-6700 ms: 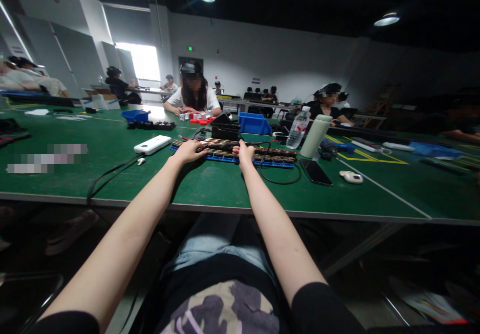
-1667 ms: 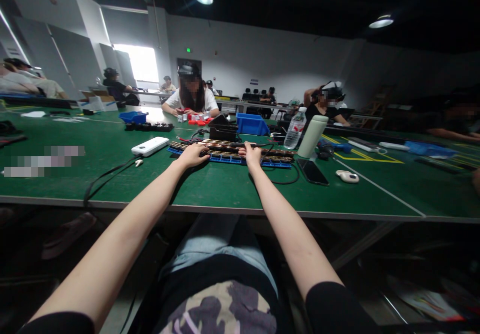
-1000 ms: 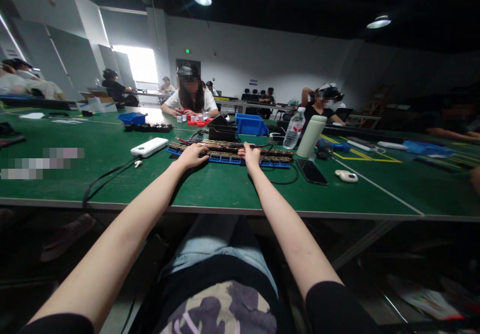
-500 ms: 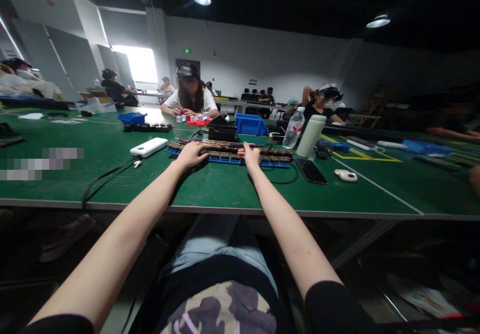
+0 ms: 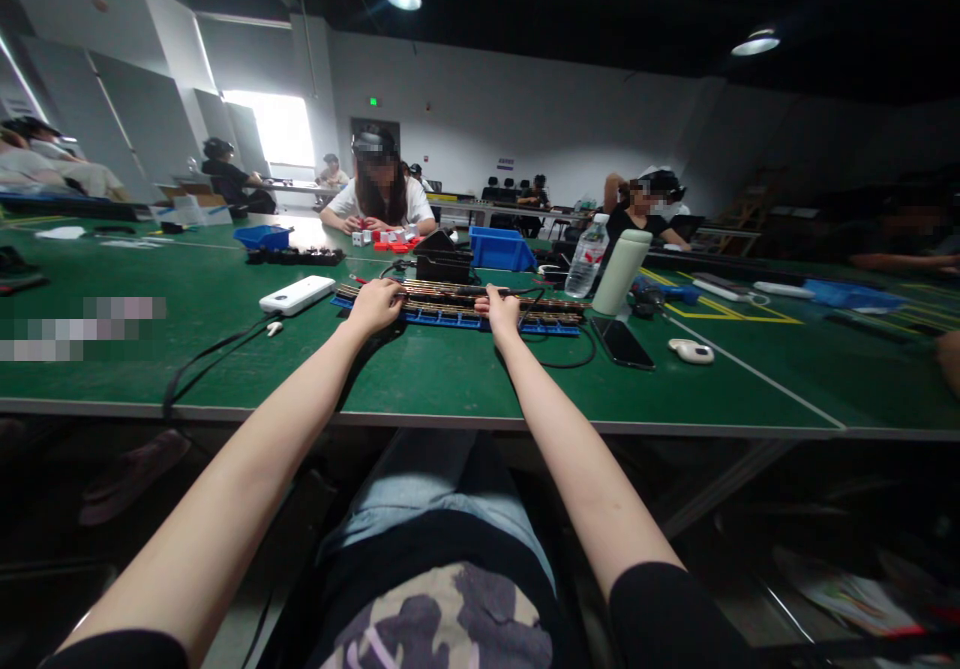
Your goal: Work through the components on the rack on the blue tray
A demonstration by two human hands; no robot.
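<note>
Long, thin copper-coloured strips (image 5: 442,290) lie lengthwise over a blue rack (image 5: 450,321) in front of me. My left hand (image 5: 375,307) is at the rack's left end, its fingers bent down together over the strips; what lies under the fingertips is hidden. To the right of the middle, my right hand (image 5: 501,313) is closed around a slim, dark pen-like tool (image 5: 480,291), which points left along the strips. A black cord (image 5: 574,363) loops on the table to the right of that hand.
A black open-topped holder (image 5: 444,261) and a blue bin (image 5: 502,249) stand behind the rack. To the right are a pale green flask (image 5: 622,274), a water bottle (image 5: 588,259) and a phone (image 5: 622,343). A white power bank (image 5: 298,295) lies left. A co-worker (image 5: 379,189) sits opposite.
My left hand has shifted slightly left along the strips, and its spread fingers have drawn together. The right hand with the pen-like tool is in nearly the same place.
</note>
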